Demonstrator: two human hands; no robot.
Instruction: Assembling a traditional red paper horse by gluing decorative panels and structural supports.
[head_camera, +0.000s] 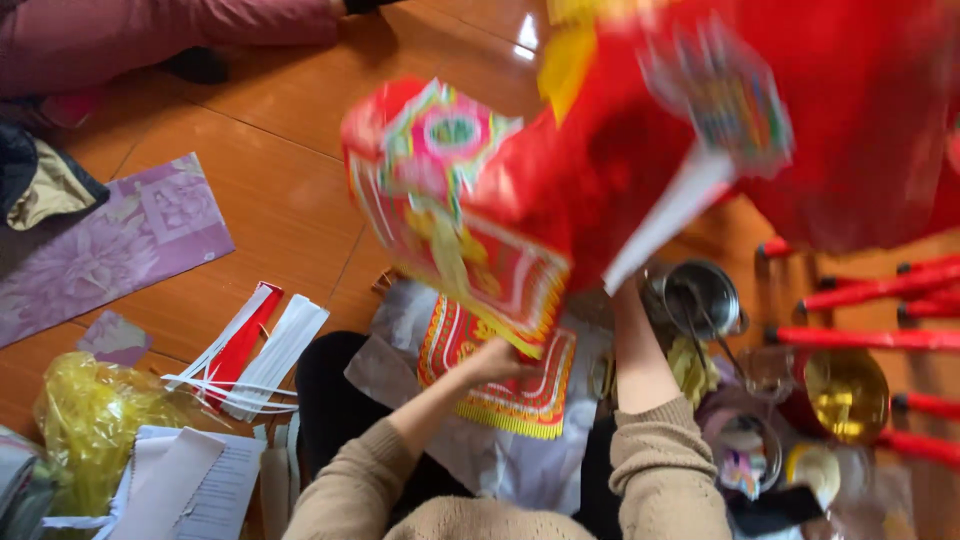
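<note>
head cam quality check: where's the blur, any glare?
Head view: heavy motion blur on the red paper piece held up near the lens, its print smeared; left hand at its lower edge is soft; right hand hidden behind it. Floor tiles are sharper, with a window glare patch at top.

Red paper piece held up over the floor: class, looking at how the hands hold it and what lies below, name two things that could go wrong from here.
1. The left hand grips only the lower edge of the red paper piece, and the right hand is hidden behind it, so the thin paper might tear or crumple.
2. A metal cup and a dish of yellow liquid sit right below; a swing of the paper could tip them or wet it.
</note>
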